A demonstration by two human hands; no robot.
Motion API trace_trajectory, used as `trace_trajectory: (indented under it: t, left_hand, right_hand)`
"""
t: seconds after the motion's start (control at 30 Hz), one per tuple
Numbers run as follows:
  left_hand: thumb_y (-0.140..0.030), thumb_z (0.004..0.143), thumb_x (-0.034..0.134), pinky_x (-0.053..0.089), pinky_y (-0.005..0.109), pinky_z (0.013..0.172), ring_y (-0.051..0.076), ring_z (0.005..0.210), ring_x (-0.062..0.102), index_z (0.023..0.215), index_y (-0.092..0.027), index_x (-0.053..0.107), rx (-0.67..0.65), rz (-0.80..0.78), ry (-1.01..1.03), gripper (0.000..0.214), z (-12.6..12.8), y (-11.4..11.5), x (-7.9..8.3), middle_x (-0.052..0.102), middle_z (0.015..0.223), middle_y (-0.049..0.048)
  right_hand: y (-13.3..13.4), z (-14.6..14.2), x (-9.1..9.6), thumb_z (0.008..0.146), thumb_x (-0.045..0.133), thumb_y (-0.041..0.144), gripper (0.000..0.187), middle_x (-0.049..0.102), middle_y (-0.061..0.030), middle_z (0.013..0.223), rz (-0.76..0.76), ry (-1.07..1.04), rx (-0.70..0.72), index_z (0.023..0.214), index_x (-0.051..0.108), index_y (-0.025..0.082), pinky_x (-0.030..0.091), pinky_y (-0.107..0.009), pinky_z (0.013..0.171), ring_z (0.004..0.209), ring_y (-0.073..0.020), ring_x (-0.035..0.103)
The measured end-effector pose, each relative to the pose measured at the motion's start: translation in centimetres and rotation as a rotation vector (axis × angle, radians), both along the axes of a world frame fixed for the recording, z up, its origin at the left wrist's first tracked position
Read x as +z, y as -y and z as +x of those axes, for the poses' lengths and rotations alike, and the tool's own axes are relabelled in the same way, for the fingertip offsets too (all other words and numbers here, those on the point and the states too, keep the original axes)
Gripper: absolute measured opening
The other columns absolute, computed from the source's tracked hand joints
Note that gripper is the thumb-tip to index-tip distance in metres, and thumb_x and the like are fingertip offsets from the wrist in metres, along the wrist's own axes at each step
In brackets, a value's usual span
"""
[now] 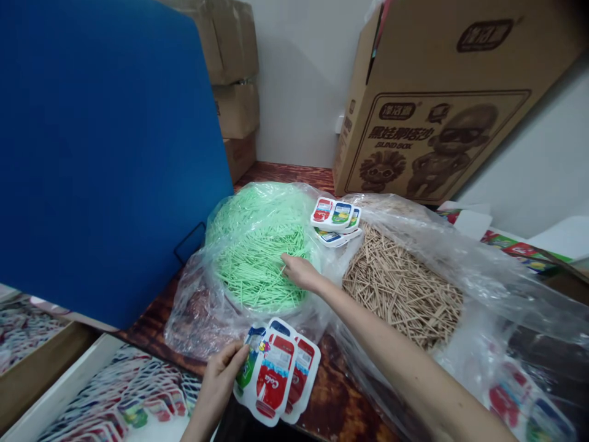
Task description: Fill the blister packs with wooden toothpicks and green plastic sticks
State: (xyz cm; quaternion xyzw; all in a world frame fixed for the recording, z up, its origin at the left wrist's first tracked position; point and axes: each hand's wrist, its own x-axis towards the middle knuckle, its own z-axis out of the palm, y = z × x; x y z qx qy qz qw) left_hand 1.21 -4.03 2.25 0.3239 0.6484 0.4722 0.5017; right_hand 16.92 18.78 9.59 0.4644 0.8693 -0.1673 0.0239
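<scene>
My left hand (223, 374) is closed on a few flat, white-edged packs (275, 376), fanned out, with red cola and green-and-blue prints. My right hand (299, 271) reaches across to the heap of thin green sticks (257, 245), which lies in a clear plastic bag. Its fingers are pinched together against the sticks; whatever is between the fingertips is too small to make out. Beyond this hand, a small stack of similar printed packs (335, 215) rests on the plastic between the two heaps. To the right, brown sticks (405, 285) fill another clear bag (460, 258).
A large blue panel (105, 135) rises on the left, with stacked cartons (234, 73) behind it. At the back right stands a big cardboard box (432, 110). Below left, a white-walled box (69, 393) holds many printed packs. The tabletop (343, 399) has a dark wood pattern.
</scene>
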Motion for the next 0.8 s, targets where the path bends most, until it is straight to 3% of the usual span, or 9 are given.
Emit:
trace_trajectory:
  t: [0.4,0.67,0.8]
  left_hand:
    - [-0.061,0.065,0.071,0.044,0.022,0.055,0.017,0.063,0.055,0.069,-0.015,0.069,-0.007,0.01,-0.014,0.047,-0.3,0.4,-0.5,0.063,0.064,0.0017]
    - [-0.062,0.063,0.071,0.044,0.023,0.058,0.017,0.064,0.056,0.073,-0.015,0.07,0.033,0.002,0.035,0.048,0.0,0.8,-0.4,0.062,0.063,0.0003]
    - [-0.063,0.062,0.072,0.043,0.022,0.056,0.017,0.061,0.055,0.07,-0.015,0.069,0.046,0.006,0.014,0.049,0.1,0.6,-0.2,0.062,0.063,0.0005]
  right_hand:
    - [-0.7,-0.2,-0.1,0.091,0.048,0.026,0.015,0.07,-0.0046,0.09,-0.031,-0.134,-0.016,0.091,0.061,0.02,0.032,-0.023,0.063,0.082,-0.0183,0.061]
    - [-1.3,-0.7,0.2,0.092,0.04,0.019,0.02,0.069,-0.0055,0.095,-0.013,-0.183,-0.073,0.105,0.055,0.018,0.034,-0.024,0.065,0.086,-0.019,0.061]
    - [-1.9,-1.0,0.9,0.091,0.044,0.021,0.016,0.068,-0.0056,0.093,-0.015,-0.2,-0.077,0.102,0.056,0.019,0.033,-0.025,0.065,0.086,-0.0208,0.061]
